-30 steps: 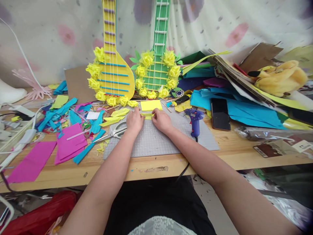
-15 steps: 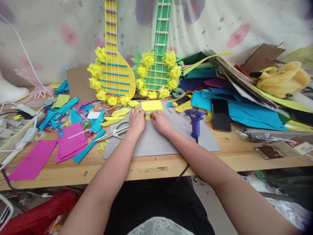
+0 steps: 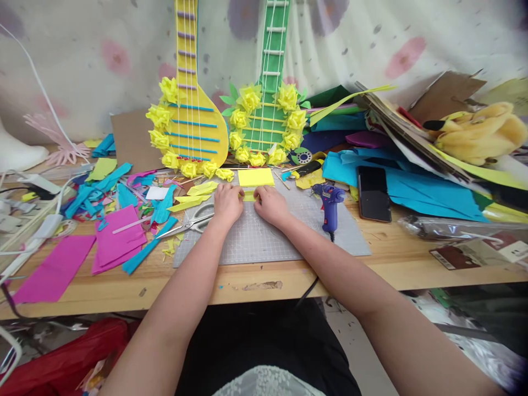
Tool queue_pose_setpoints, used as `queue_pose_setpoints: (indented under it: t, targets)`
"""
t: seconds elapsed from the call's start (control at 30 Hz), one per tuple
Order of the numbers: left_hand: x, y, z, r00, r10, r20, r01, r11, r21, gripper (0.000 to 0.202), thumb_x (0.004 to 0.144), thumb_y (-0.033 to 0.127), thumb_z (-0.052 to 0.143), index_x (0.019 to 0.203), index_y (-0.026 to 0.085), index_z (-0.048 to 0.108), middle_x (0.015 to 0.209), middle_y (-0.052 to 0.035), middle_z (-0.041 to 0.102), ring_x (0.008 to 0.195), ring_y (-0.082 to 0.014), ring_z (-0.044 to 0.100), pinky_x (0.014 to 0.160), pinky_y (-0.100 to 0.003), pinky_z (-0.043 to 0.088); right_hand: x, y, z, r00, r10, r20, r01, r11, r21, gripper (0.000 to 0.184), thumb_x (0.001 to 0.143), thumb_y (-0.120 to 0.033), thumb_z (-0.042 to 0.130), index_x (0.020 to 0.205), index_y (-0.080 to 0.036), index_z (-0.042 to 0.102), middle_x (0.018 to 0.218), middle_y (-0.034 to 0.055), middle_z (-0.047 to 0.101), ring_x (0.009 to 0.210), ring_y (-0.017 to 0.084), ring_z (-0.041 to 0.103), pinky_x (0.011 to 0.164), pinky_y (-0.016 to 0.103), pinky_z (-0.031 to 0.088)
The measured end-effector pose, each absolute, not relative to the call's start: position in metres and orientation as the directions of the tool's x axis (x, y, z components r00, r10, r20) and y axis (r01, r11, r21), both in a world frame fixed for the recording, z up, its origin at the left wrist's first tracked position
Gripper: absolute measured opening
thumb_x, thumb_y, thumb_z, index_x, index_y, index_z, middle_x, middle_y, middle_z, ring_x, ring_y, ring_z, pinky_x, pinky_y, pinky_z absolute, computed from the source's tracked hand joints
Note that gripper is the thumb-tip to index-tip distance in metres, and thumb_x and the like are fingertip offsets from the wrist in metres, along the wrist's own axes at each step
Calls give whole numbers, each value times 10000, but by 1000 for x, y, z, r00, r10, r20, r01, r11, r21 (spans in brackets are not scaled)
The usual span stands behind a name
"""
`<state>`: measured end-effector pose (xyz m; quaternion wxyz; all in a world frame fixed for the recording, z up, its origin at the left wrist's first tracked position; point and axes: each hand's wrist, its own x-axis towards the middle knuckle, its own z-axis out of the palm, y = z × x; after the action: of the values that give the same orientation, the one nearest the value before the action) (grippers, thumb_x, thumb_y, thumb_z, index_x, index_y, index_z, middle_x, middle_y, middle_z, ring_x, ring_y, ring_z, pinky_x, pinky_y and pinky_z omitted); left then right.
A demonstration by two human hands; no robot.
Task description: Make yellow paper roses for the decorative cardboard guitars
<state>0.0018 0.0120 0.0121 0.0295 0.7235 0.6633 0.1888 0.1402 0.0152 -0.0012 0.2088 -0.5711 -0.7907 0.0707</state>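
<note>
A narrow strip of folded yellow paper [image 3: 249, 195] lies on the grey cutting mat [image 3: 264, 236], spanning the gap between my hands. My left hand [image 3: 228, 204] has its fingers closed on the strip's left end. At the right end, my right hand [image 3: 270, 202] pinches it with curled fingers. The fingertips partly hide the strip. Just beyond lies a flat yellow paper rectangle [image 3: 256, 177]. Scissors [image 3: 193, 223] rest beside my left hand, partly under that wrist. To the right of my right hand is a blue glue gun [image 3: 330, 206].
Behind the mat stand a yellow paper instrument [image 3: 198, 121] and a green one [image 3: 266, 118], both trimmed with yellow paper roses. Magenta paper [image 3: 119, 239] and blue scraps lie left. A phone [image 3: 373, 193] sits on blue paper [image 3: 429, 190] at right.
Both hands keep hold of the yellow strip. My left hand has shifted slightly left, and a little more of the strip shows between the hands.
</note>
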Motion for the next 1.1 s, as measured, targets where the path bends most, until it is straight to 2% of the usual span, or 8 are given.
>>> queue_pose_setpoints:
  t: [0.23, 0.33, 0.43, 0.53, 0.63, 0.87, 1.0, 1.1]
  targets:
    - [-9, 17, 9, 28, 978, 206, 893, -117, 434, 235, 702, 76, 459, 818, 212, 611, 855, -50, 619, 898, -208, 518, 866, -351, 384, 144, 18, 0, -278, 936, 217, 843, 346, -412, 204, 709, -107, 444, 850, -171, 577, 905, 83, 599, 863, 201, 517, 711, 291, 386]
    - [-12, 20, 11, -32, 983, 183, 814, -81, 575, 277, 666, 36, 442, 845, 195, 580, 872, -30, 631, 848, -164, 550, 818, -303, 422, 145, 18, 0, -283, 931, 232, 827, 360, -433, 193, 698, -111, 454, 829, -169, 584, 882, 77, 601, 842, 192, 519, 702, 281, 385]
    - [-11, 24, 14, -88, 984, 156, 730, -42, 682, 208, 706, 99, 451, 863, 182, 558, 911, -28, 638, 826, -136, 571, 770, -263, 443, 148, 19, 0, -266, 916, 300, 806, 382, -452, 130, 727, -179, 468, 774, -170, 589, 824, 65, 591, 812, 178, 514, 704, 271, 381]
    - [-9, 30, 17, -99, 985, 145, 753, -21, 657, 160, 760, 234, 482, 884, 180, 567, 923, -44, 649, 848, -158, 583, 774, -284, 438, 152, 24, 0, -189, 905, 380, 801, 366, -473, 168, 780, -258, 450, 723, -173, 582, 771, 55, 573, 782, 166, 510, 705, 267, 375]
    - [-6, 37, 20, -72, 991, 115, 818, -8, 576, 199, 769, 288, 502, 920, 184, 579, 915, -55, 659, 870, -187, 586, 779, -310, 429, 154, 31, -1, -128, 913, 387, 802, 325, -501, 215, 814, -300, 429, 731, -172, 580, 775, 59, 570, 784, 170, 508, 713, 277, 374]
    - [-4, 42, 27, 36, 998, -45, 887, -11, 462, 282, 678, 249, 606, 950, 178, 587, 983, -65, 649, 866, -191, 588, 748, -289, 429, 155, 37, -8, -144, 945, 295, 811, 284, -512, 132, 762, -269, 506, 822, -185, 589, 836, 59, 569, 864, 193, 498, 759, 303, 383]
    - [-4, 40, 27, 57, 995, -88, 887, -10, 462, 238, 679, 230, 596, 911, 182, 608, 902, -57, 662, 793, -180, 597, 708, -284, 435, 156, 37, -7, -161, 944, 288, 801, 296, -520, 138, 747, -245, 518, 834, -190, 609, 837, 56, 576, 881, 197, 494, 783, 313, 387]
    - [-6, 41, 23, 63, 995, -80, 869, -15, 494, 173, 680, 216, 575, 843, 186, 626, 845, -43, 666, 739, -168, 590, 679, -282, 436, 156, 37, -7, -193, 941, 279, 784, 319, -533, 213, 810, -282, 450, 837, -188, 640, 872, 69, 591, 906, 200, 494, 817, 320, 379]
